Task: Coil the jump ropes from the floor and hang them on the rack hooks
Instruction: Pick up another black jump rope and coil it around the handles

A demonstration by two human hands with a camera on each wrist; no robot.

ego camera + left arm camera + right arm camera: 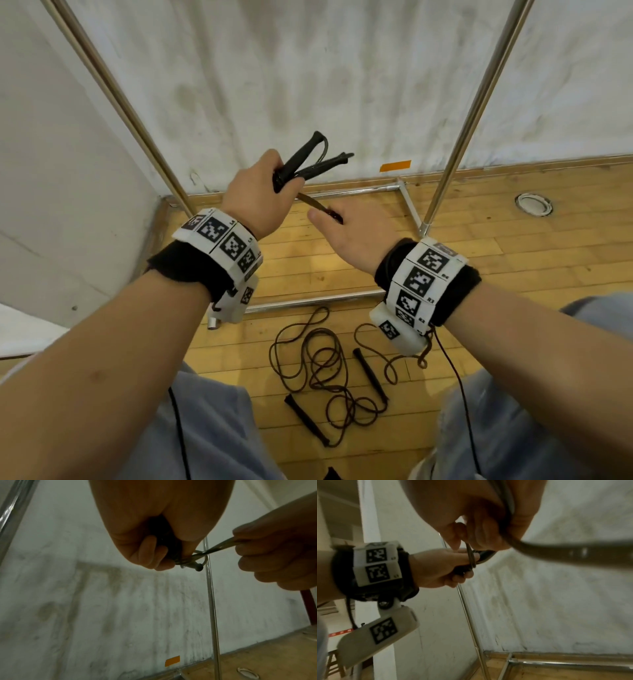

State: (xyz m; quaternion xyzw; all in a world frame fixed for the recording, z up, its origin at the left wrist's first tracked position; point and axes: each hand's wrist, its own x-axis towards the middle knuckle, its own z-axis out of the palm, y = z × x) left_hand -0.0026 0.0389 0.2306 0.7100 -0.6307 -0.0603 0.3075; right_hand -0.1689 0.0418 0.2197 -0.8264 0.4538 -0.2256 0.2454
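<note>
My left hand (270, 186) grips the two black handles (303, 161) of one jump rope, raised in front of the rack. Its brown cord (313, 205) runs a short way down to my right hand (334, 221), which pinches it. In the left wrist view, fingers (154, 557) curl round a dark handle (165, 543) and the cord (217, 547) stretches tight to the right hand (274, 558). The right wrist view shows the pinched cord (470, 555) and a blurred length (573, 553) trailing past the camera. A second jump rope (325, 370) lies tangled on the floor with black handles (370, 375).
Two slanting metal rack poles (120, 99) (479, 102) rise in front of a stained white wall. The rack's base bars (409, 205) lie on the wooden floor. No hooks are in view. A round floor fitting (533, 204) sits at the right; my knees frame the floor rope.
</note>
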